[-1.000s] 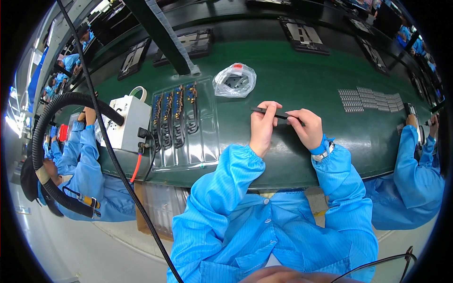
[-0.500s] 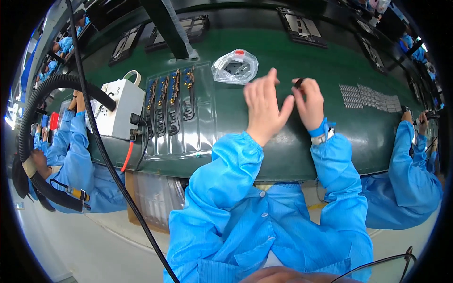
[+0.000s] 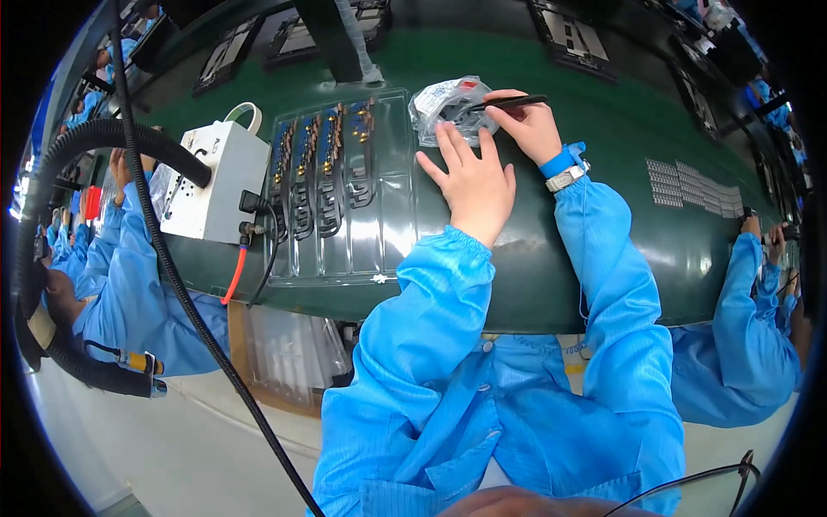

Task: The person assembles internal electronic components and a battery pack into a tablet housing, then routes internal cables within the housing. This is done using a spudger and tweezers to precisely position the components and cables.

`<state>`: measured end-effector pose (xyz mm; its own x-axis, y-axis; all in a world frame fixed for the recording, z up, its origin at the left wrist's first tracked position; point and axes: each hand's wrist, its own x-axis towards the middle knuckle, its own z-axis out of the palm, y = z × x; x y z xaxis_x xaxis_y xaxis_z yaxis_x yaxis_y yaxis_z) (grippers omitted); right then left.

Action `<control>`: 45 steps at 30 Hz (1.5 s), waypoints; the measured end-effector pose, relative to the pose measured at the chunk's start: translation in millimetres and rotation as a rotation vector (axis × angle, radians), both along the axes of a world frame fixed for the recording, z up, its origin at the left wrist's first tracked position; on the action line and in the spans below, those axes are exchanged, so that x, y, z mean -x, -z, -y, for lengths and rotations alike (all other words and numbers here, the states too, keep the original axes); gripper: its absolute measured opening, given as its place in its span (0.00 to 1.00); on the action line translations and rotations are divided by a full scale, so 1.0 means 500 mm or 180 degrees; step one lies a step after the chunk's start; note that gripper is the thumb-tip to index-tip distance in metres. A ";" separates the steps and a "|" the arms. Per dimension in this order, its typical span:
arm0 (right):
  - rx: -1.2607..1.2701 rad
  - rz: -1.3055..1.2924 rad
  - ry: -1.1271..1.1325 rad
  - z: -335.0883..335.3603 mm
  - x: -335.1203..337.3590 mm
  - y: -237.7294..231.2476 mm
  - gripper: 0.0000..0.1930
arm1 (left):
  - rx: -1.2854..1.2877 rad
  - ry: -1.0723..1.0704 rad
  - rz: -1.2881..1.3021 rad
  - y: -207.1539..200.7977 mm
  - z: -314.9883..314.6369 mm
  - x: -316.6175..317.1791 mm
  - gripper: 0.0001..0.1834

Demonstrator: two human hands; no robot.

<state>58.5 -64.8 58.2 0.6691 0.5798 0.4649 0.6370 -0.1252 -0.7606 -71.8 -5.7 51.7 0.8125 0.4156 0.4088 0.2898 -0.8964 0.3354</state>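
A crumpled clear plastic bag [image 3: 435, 99] with dark pieces in it lies on the green table, ahead of me. In my right hand [image 3: 534, 133] is a pair of black tweezers [image 3: 519, 101], pinched between thumb and fingers. Its points reach left into the bag's opening. My left hand [image 3: 479, 189] is open with spread fingers, its fingertips at the bag's near edge; whether they press on it I cannot tell. To the left of that hand, a clear plastic tray [image 3: 394, 194] holds several narrow circuit strips [image 3: 331, 151] with blue, gold and black parts.
Left of the tray stands a white box [image 3: 207, 185] with a thick black hose [image 3: 90, 133] and cables. A dark post [image 3: 334, 39] rises behind it. Sheets of small silver pieces [image 3: 689, 185] lie to the right. Framed device panels [image 3: 573, 39] line the far side. Co-workers sit on both sides.
Both hands have moved to the bag, the right one forward and left with the tweezers now in the opening. The bag looks more crumpled. The whole view has shifted slightly.
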 end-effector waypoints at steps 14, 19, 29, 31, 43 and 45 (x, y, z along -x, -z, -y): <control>0.0546 0.0067 0.0200 0.001 0.025 -0.021 0.11 | 0.0045 -0.0004 0.0137 -0.005 0.001 -0.001 0.30; -0.1165 -0.1195 0.0160 0.034 0.103 -0.065 0.10 | -0.0033 -0.0068 0.0604 -0.055 0.008 0.030 0.29; -0.2622 -0.6203 -0.2378 -0.062 0.529 -0.118 0.08 | 0.3452 0.0312 0.3831 -0.104 -0.103 0.430 0.19; -0.2214 -0.6905 -0.2676 -0.182 0.624 -0.059 0.08 | 0.4177 -0.0232 0.4138 -0.070 -0.191 0.506 0.20; -0.0547 -0.7356 -0.2430 -0.463 0.913 0.025 0.09 | 0.4060 -0.0899 0.4311 0.019 -0.373 0.761 0.26; -0.0626 -0.7277 -0.2533 -0.459 0.912 0.028 0.08 | 0.4028 -0.0715 0.4235 0.022 -0.375 0.771 0.26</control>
